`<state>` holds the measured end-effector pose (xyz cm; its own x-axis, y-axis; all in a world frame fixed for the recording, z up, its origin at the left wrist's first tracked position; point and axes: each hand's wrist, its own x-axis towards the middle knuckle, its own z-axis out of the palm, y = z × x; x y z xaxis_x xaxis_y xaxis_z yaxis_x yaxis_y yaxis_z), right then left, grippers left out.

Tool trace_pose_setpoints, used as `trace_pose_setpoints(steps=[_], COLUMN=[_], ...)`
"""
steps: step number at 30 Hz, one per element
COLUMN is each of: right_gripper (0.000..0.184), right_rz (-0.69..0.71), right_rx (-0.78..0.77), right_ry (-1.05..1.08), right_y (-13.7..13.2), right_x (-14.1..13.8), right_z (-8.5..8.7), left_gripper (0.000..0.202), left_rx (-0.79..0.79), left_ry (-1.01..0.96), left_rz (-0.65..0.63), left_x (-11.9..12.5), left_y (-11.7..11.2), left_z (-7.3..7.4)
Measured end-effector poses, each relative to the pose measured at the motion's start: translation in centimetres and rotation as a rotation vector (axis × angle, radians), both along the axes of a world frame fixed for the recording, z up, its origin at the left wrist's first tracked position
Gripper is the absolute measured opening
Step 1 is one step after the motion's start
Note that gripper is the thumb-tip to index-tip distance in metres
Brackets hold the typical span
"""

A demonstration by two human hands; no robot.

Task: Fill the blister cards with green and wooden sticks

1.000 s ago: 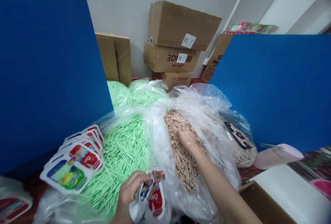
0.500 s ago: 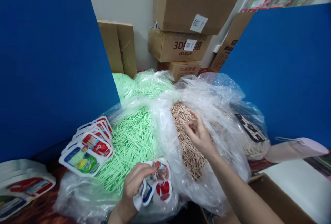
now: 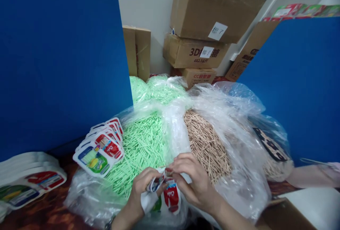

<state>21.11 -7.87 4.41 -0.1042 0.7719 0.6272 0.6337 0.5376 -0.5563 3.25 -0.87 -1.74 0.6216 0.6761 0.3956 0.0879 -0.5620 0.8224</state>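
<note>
My left hand (image 3: 145, 187) is closed around a bent printed pack (image 3: 172, 195) with white edges, a red Cola panel and a bit of green. Over the pack's upper edge, my right hand (image 3: 192, 178) has its fingers pinched together. A brownish sliver shows at those fingertips, but what they hold is mostly hidden. Behind my left hand, thin light-green sticks (image 3: 145, 138) fill an open clear plastic bag. Thin brown sticks (image 3: 208, 141) lie in another open bag beyond my right hand. Several flat printed packs (image 3: 99, 157) rest fanned on the green sticks' left side.
Another stack of printed packs (image 3: 34, 184) lies at the far left. Cardboard boxes (image 3: 196, 51) are piled against the wall. Blue panels stand at the left (image 3: 66, 63) and right (image 3: 300, 92). An open carton (image 3: 281, 216) sits at lower right.
My right hand has left the brown sticks and come down and left to the pack in my left hand. The whole view has shifted, so the surroundings sit further right.
</note>
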Motion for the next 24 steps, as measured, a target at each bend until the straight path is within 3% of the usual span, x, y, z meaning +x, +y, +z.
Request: trace_pose_setpoints(steps=[3, 5, 9, 11, 13, 16, 19, 22, 24], right_gripper=[0.008, 0.004, 0.021, 0.034, 0.036, 0.032, 0.037, 0.033, 0.026], right_rz=[-0.012, -0.006, -0.095, -0.109, -0.047, 0.024, 0.015, 0.049, 0.183], right_rx=[-0.069, -0.139, -0.282, -0.342, -0.347, -0.194, -0.079, -0.099, -0.21], right_ry=[-0.11, -0.123, -0.092, -0.125, -0.191, -0.286, -0.373, -0.424, -0.369], right_y=[0.1, 0.3, 1.3, 2.1, 3.1, 4.5, 5.3, 5.6, 6.0], right_x=[0.0, -0.2, -0.1, -0.1, -0.4, -1.7, -3.3, -4.1, -3.7], right_z=[0.1, -0.2, -0.8, -0.6, -0.3, -0.3, -0.5, -0.1, 0.4], left_gripper=[0.006, 0.005, 0.006, 0.02, 0.027, 0.027, 0.016, 0.013, 0.022], left_rx=[-0.062, -0.135, -0.397, -0.457, -0.444, -0.36, -0.322, -0.338, -0.343], left_ry=[0.034, 0.049, 0.022, 0.022, 0.054, 0.106, 0.106, 0.099, 0.105], left_rz=[0.023, 0.017, 0.104, 0.159, 0.165, 0.146, 0.126, 0.101, 0.143], left_x=[-0.2, -0.3, -0.8, -1.2, -1.6, -2.0, -2.7, -3.8, -4.5], left_y=[-0.1, -0.2, -0.1, 0.1, 0.3, 0.4, 0.5, 0.8, 0.9], left_z=[-0.1, -0.1, -0.3, -0.4, -0.4, -0.3, -0.1, -0.1, -0.2])
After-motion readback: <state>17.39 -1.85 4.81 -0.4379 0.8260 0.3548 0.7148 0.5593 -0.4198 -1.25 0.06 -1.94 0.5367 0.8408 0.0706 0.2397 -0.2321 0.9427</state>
